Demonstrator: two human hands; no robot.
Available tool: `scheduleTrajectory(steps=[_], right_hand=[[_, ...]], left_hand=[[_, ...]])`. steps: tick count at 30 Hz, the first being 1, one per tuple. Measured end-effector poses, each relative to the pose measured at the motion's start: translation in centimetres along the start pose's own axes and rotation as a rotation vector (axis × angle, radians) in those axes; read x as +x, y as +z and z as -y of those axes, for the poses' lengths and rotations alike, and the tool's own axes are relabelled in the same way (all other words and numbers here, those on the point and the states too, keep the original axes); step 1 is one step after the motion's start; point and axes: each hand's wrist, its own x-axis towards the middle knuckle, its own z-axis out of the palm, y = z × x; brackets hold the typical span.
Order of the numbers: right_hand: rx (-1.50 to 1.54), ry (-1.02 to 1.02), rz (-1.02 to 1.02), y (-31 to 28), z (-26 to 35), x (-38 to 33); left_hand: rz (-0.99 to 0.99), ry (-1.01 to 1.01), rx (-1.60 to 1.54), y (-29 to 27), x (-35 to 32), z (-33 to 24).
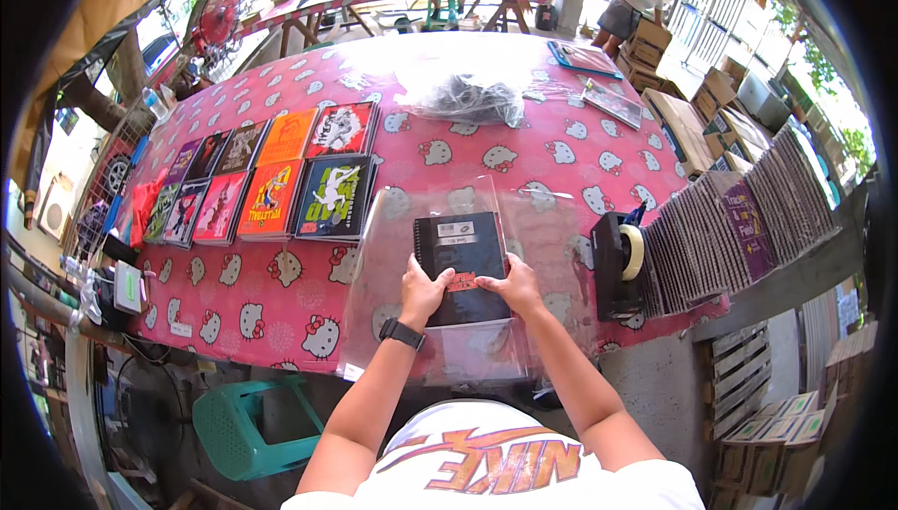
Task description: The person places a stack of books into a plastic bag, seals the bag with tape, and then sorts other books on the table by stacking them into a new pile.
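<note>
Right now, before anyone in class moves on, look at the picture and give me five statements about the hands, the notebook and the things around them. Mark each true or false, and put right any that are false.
1. The left hand and right hand both hold the notebook. True.
2. The watch is worn on the right. False: it is worn on the left.
3. The tape dispenser stands to the right of the notebook. True.
4. The stool is red. False: it is green.
5. The notebook has a pink cover. False: its cover is dark.
</note>
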Motion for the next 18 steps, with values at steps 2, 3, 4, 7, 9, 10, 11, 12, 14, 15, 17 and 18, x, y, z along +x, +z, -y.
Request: scheduleTrajectory(steps=[2, 3, 4, 7, 9, 10, 11, 12, 14, 15, 17, 18], right_hand=[[-0.073, 0.024, 0.066, -0.1, 0.6, -0.1], [-0.142, 0.054, 0.111, -0.2, 0.7, 0.0], [-0.148, 0.052, 0.115, 0.5, 0.4, -0.4], [-0.619, -0.357, -0.239, 2.8, 0.7, -1.7], [-0.844, -0.37, 0.019, 3.3, 1.7, -1.6], [-0.817, -0.366, 0.027, 3.5, 1.9, -1.9], [-0.816, -0.375, 0.036, 3.5, 2.2, -2.2], [-0.788, -0.351, 0.058, 3.2, 2.5, -2.2], [-0.772, -0.321, 0.084, 2.9, 2.5, -2.1], [-0.771, -0.346, 0.089, 3.2, 2.9, -2.0], [-0.777, -0.304, 0.09, 2.8, 2.0, -1.7], [-0.777, -0.309, 0.093, 2.8, 1.8, -1.9]], left_hand=[[-0.012, -0.007, 0.003, 0.1, 0.2, 0.7], [-0.012, 0.003, 0.008, 0.2, 0.4, 0.5], [0.02, -0.009, -0.006, 0.2, 0.3, 0.4], [-0.018, -0.038, 0.041, 0.6, -0.3, 0.3], [-0.031, -0.054, 0.037, 0.8, -0.1, 0.1], [-0.035, -0.066, 0.037, 0.6, -0.1, 0.3], [-0.044, -0.075, 0.038, 0.4, -0.2, 0.5], [-0.028, -0.088, -0.015, 0.3, 0.0, 0.4], [0.092, -0.094, -0.258, -1.1, 0.4, 0.7], [0.025, 0.012, -0.236, -2.3, 1.2, 3.2], [-0.477, 0.211, 0.335, -5.1, 0.8, 4.7], [-0.736, 0.217, 0.599, -6.9, 0.1, 5.8]])
